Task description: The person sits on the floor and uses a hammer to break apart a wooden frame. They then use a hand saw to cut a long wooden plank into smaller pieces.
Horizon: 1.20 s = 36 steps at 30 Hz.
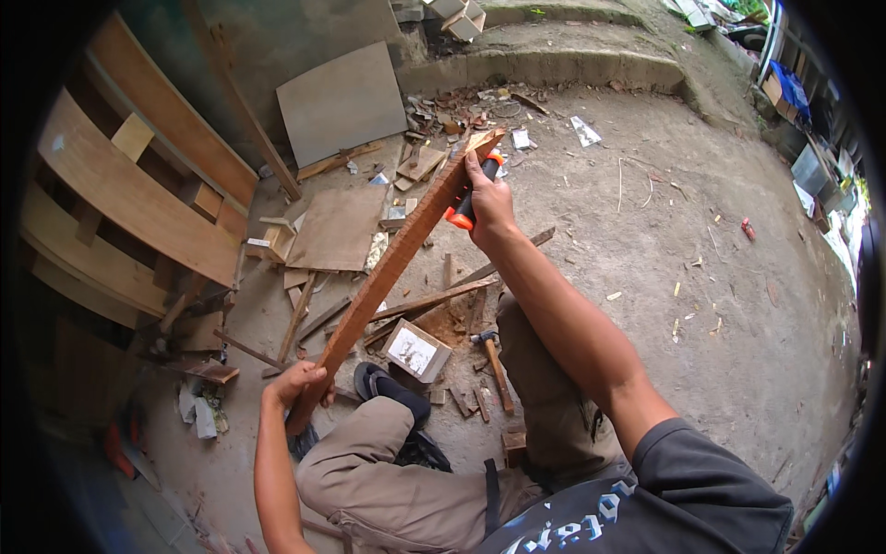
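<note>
A long reddish-brown wooden plank [388, 268] slants across the middle, its near end low on the left and its far end up by my right hand. My left hand [297, 383] is closed around the near end. At the far end, my right hand [489, 198] grips a tool with a black and orange handle [464, 210], its thumb up against the plank. The rest of that tool is hidden, so its kind cannot be made out. A hammer [496, 371] with a wooden shaft lies on the ground beside my leg.
A small box-like block [415, 351] with a white top lies amid wood offcuts and sticks. Flat boards [340, 229] lie beyond, with a grey panel [341, 106] leaning on the wall. Wooden shelving [138, 194] stands at left. Concrete steps [544, 69] rise at the back.
</note>
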{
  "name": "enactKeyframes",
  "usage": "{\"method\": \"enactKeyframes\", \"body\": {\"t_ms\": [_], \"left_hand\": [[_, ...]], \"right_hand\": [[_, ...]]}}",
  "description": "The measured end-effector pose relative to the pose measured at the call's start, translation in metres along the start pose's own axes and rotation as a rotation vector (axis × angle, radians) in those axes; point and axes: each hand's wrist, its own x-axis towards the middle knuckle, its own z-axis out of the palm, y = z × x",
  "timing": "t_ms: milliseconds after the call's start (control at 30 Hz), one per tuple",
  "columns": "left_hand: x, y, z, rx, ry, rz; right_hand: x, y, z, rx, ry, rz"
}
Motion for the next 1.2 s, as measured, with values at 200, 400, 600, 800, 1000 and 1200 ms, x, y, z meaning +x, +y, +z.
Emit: {"method": "enactKeyframes", "body": {"t_ms": [200, 400, 600, 800, 1000, 1200], "left_hand": [[0.018, 0.048, -0.006, 0.451, 0.395, 0.163], [0.017, 0.058, -0.019, 0.589, 0.802, 0.179], [0.001, 0.03, -0.047, 0.516, 1.04, 0.766], [0.004, 0.031, -0.035, -0.256, 0.949, 1.032], [-0.015, 0.077, 0.006, -0.645, 0.93, 1.448], [-0.023, 0.143, 0.067, -0.584, 0.9, 1.71]], "right_hand": [[-0.006, -0.022, -0.001, -0.018, 0.284, 0.034], [0.066, -0.039, -0.076, 0.057, 0.164, -0.08], [0.077, -0.061, -0.104, 0.115, 0.187, 0.017], [0.101, -0.065, -0.133, 0.107, 0.17, 0.015], [0.111, -0.063, -0.141, 0.116, 0.028, 0.167], [0.151, -0.028, -0.159, -0.007, 0.211, 0.277]]}}
